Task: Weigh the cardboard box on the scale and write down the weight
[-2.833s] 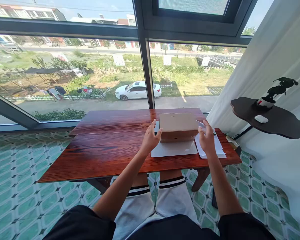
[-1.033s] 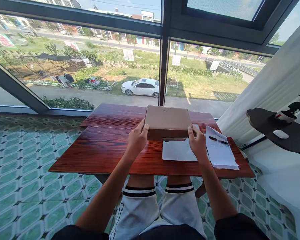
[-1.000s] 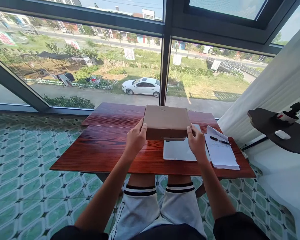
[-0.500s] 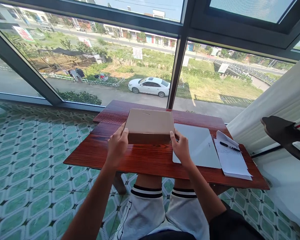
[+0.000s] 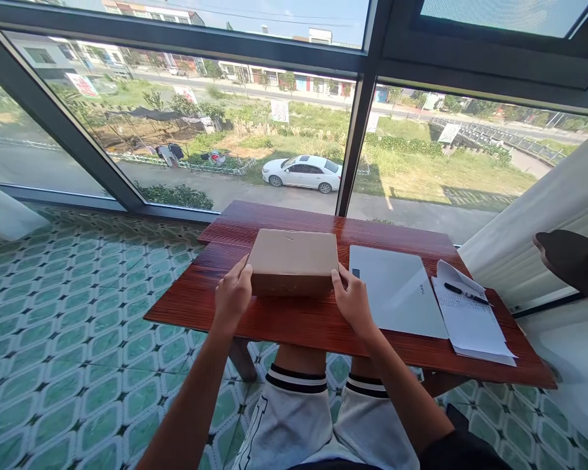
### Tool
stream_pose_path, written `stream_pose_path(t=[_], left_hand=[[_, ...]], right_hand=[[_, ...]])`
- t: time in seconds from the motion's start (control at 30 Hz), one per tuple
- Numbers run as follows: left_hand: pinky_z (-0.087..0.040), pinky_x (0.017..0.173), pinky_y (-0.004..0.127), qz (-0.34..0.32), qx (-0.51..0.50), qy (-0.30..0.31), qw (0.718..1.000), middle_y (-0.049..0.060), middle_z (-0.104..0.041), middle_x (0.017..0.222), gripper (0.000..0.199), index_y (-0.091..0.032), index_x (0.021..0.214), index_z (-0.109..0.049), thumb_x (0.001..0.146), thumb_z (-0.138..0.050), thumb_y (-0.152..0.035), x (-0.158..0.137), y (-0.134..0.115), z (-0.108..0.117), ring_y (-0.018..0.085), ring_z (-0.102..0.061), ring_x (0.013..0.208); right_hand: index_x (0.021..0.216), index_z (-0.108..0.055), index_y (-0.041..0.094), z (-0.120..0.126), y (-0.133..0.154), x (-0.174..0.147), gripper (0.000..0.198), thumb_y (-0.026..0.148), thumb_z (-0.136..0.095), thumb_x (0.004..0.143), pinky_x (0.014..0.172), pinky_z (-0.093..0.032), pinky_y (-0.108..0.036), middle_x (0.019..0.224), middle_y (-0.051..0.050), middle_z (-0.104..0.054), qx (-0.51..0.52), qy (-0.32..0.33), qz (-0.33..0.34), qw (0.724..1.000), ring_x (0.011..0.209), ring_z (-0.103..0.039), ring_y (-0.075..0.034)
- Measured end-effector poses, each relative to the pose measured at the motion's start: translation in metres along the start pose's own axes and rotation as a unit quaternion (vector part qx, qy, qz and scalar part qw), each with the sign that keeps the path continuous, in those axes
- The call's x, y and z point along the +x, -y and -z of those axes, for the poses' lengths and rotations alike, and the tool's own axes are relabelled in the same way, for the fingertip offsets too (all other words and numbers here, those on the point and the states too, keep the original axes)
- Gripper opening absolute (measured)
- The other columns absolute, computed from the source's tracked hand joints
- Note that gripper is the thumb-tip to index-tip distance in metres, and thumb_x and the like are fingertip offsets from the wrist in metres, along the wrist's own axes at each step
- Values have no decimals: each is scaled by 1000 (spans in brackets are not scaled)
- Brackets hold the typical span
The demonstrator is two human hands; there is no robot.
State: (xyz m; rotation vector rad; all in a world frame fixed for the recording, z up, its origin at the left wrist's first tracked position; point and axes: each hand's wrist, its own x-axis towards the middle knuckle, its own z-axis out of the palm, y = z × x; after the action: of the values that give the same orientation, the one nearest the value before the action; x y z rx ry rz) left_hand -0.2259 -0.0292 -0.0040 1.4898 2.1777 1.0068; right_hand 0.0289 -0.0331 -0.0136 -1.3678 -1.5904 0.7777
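A closed brown cardboard box [image 5: 294, 254] is held level between my two hands, over the left half of the dark red wooden table [image 5: 186, 307]. My left hand [image 5: 234, 292] grips its left side near the front corner, thumb at the front edge. On the opposite side, my right hand [image 5: 351, 297] grips the right front corner with its thumb forward. Whether the box's underside rests on the wood or hovers just above it, I cannot tell. Just right of my right hand lies a shut silver laptop [image 5: 402, 294].
Written-on sheets of paper [image 5: 475, 326] with a black pen [image 5: 465, 294] on them lie at the table's right end. A dark brown shape [image 5: 573, 261] juts in at the far right. Large windows stand behind the table, beside a white curtain [image 5: 534, 215].
Both hands have lowered the box toward the tabletop and slightly nearer to me. The view has shifted a little to the left. The grip on the box is the same.
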Motion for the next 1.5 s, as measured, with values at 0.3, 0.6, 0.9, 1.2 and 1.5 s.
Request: stream_pose_path(t=[0.3, 0.6, 0.9, 1.2, 1.5], left_hand=[[-40, 116, 50, 55, -32, 15, 998, 7, -60, 147, 55, -24, 137, -62, 96, -30, -39, -1, -1, -1, 34, -56, 134], [-37, 121, 48, 55, -25, -13, 998, 10, -59, 148, 56, -19, 139, -60, 96, -33, -45, 1, 10, -10, 31, -53, 139], [-40, 117, 53, 52, -6, -25, 998, 12, -63, 143, 58, -20, 139, -59, 96, -34, -49, -1, 10, -13, 35, -55, 136], [-34, 123, 47, -254, 67, -233, 936, 16, -60, 143, 53, -13, 142, -52, 95, -42, -36, -22, -42, -8, 28, -50, 139], [-47, 109, 40, -630, 19, -149, 762, 7, -66, 132, 57, -26, 139, -53, 83, -56, -16, -72, -157, -70, 24, -57, 130]], right_hand=[[139, -63, 19, -4, -5, -3, 52, 47, -38, 103, 82, -49, -34, 119, -8, -72, -12, 13, -4, 1000, 101, -70, -28], [130, -68, 14, -5, -7, -5, 53, 46, -37, 103, 86, -49, -34, 126, -15, -68, -19, 22, 5, 1000, 109, -69, -30], [143, -58, 11, -5, -16, -7, 56, 43, -40, 102, 100, -50, -38, 134, -15, -64, 25, 60, 9, 998, 119, -66, -30], [151, -48, 5, 67, -31, -9, 66, 45, -42, 99, 108, -50, -39, 139, -14, -61, 2, 39, -3, 999, 126, -62, -25], [123, -69, 16, 186, -74, -18, 42, 44, -49, 99, 88, -58, -36, 113, -8, -73, -120, -180, 41, 976, 98, -71, -20]])
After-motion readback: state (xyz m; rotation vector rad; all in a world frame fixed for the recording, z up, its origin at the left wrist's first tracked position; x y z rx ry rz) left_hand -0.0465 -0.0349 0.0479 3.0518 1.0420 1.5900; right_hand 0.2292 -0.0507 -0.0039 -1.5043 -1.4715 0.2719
